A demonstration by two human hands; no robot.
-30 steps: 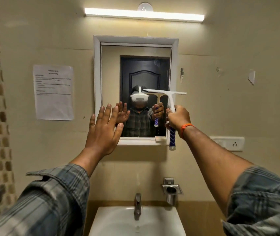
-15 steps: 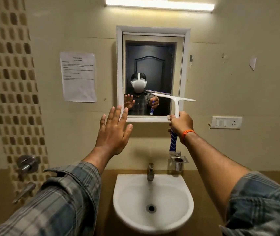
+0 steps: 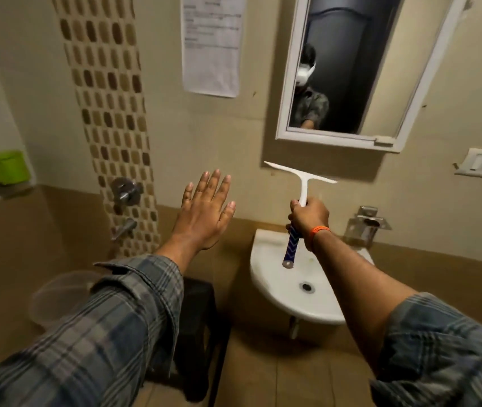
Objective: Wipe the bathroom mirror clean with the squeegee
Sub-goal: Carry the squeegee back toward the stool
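Both hands lower than before, squeegee (image 3: 300, 183) now below mirror (image 3: 348, 69).

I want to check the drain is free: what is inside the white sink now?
Inside the sink only the dark drain hole and bare white basin show. The squeegee handle, gripped by the right hand, covers part of the back; the tap is hidden.

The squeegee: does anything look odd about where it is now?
Yes. The squeegee is off the mirror, held below its frame over the sink by the right hand. The left hand is spread, holding nothing.
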